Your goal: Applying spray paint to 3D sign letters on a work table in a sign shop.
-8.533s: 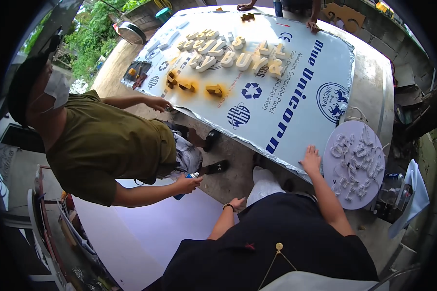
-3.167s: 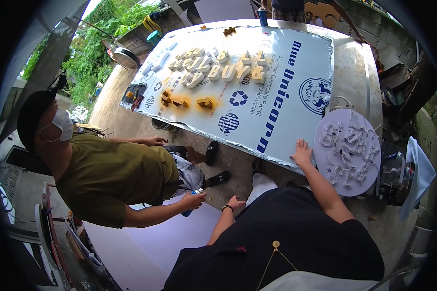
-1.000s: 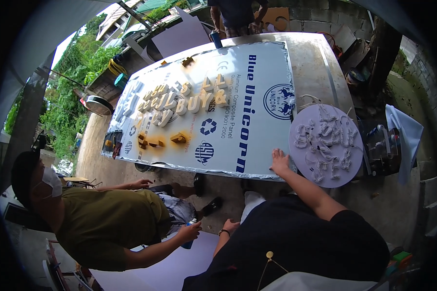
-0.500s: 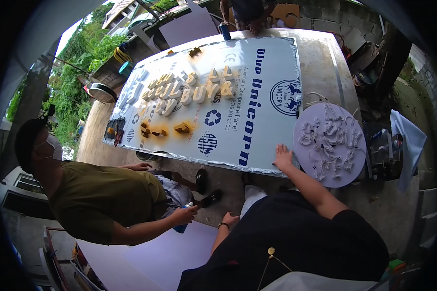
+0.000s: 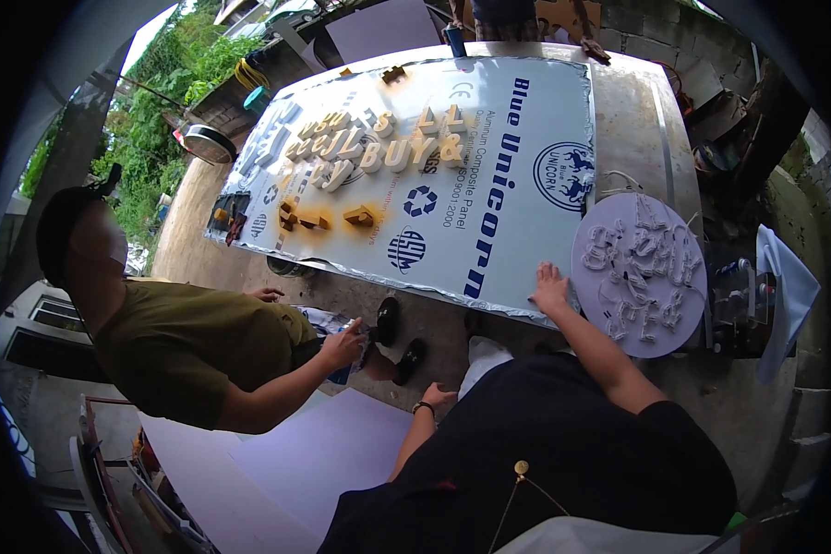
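One pale panel (image 5: pixel 535 242), blue-printed and ragged-edged, bears cream letters (image 5: pixel 369 159).

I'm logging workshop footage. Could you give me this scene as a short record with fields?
Right hand: spread on the grey panel, at its near right corner
Left hand: low, nothing visibly held
On panel: pale letters, yellow-brown pieces
Right of panel: round board bearing white shapes
Nearby: olive-shirted co-worker, at left

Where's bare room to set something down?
On the panel: right part, between cream letters and round board; right hand rests at its near edge. Also the tabletop strip right of the panel, beyond the round board. Crowded: letters and yellow-stained blocks at left, white pieces on the round board.
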A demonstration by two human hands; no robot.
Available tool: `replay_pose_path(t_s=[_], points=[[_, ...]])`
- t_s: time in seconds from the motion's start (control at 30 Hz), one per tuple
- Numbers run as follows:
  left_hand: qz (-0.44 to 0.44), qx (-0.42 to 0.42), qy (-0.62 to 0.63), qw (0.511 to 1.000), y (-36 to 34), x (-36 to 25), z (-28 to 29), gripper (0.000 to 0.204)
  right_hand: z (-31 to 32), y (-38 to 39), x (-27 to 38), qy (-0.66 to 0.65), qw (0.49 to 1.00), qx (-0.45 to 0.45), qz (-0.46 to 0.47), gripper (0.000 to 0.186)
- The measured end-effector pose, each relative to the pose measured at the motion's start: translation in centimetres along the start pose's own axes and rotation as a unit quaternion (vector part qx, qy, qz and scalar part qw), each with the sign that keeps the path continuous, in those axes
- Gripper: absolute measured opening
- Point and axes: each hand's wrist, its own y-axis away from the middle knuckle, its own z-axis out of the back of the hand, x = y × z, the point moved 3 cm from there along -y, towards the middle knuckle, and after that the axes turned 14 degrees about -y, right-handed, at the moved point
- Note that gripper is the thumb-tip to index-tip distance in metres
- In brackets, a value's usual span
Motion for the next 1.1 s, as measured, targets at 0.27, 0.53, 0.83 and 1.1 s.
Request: replay_pose_path(t_s=[0.27, 0.53, 0.83, 1.1], points=[[0.003, 0.006, 0.007, 1.0, 0.2, 0.1, 0.1, 0.072, -0.1, -0.1, -0.1, -0.003, 1.0, -0.014, -0.009, 0.084], [0.026, 0.004, 0.02, 0.999, -2.1, 2.6, -1.6, 0.074, -0.1, -0.1, 0.0, -0.012, 1.0, -0.022, 0.008, 0.084], [0.018, 0.013, 0.051, 0.998, -3.9, 4.4, -3.2, 0.074, 0.4, 0.3, 0.2, -0.009, 0.999, -0.033, 0.013, 0.084], [0.065, 0.04, 0.076, 0.994, -3.2, 4.3, -3.4, 0.072, 0.3, 0.2, 0.2, -0.008, 1.0, -0.016, 0.005, 0.084]])
